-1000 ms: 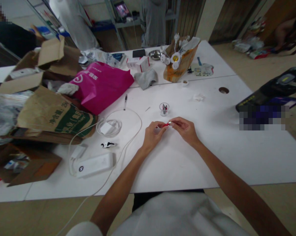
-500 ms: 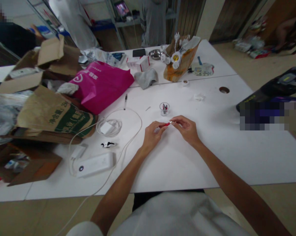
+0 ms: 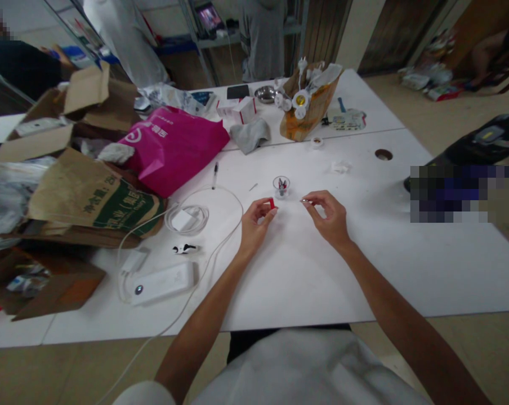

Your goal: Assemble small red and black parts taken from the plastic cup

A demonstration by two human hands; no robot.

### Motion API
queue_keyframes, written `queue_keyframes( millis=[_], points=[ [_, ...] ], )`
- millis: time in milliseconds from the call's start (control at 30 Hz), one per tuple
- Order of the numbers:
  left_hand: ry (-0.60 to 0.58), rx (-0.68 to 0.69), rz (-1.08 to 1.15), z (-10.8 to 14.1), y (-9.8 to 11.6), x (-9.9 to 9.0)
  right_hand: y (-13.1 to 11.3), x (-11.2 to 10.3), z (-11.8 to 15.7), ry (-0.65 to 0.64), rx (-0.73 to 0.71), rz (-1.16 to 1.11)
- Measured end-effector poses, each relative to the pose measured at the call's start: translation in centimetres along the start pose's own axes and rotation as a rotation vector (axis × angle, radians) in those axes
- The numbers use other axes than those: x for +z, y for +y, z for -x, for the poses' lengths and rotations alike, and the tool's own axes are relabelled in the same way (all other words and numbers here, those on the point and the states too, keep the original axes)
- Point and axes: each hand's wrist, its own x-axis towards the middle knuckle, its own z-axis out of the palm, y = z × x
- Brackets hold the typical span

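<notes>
My left hand pinches a small red piece upright between thumb and fingertips. Across a gap, my right hand has its thumb and fingers closed on a small silvery metal piece. Both pieces are too small for me to tell their kind. Just beyond the hands, a small clear cup holds several little red and metallic parts. A thin grey sliver lies on the white table left of the cup.
To the left are a white cable, a power bank, a pen, a magenta bag and cardboard boxes. Farther back stand a grey cloth and a paper bag of plugs. A dark bag is at right. People stand behind.
My hands have moved apart, left hand to the left and right hand to the right. The red piece and the metal piece, close together before, are now separate, and the red one is turned upright.
</notes>
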Motion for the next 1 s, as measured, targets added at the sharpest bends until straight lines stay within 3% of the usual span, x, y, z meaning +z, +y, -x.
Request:
queue_keyframes(
  millis=[333,533,667,767,1000],
  points=[
    [0.006,0.034,0.063,-0.4,0.3,-0.5,0.4,-0.8,-0.7,-0.033,-0.092,0.127],
    [0.034,-0.047,0.136,-1.4,0.0,-1.8,1.8,-1.8,-1.0,-0.142,-0.220,0.275],
    [0.017,-0.078,0.125,-1.9,-0.2,-2.8,2.8,-2.6,-1.0,-0.218,-0.224,0.334],
    [-0.050,-0.035,-0.013,-2.2,-0.2,-3.6,3.2,-3.0,-1.1,-0.263,-0.212,0.385],
    [-0.279,0.282,-0.707,-2.2,0.9,-5.9,3.7,-3.6,-1.2,-0.337,-0.218,0.459]
  ],
)
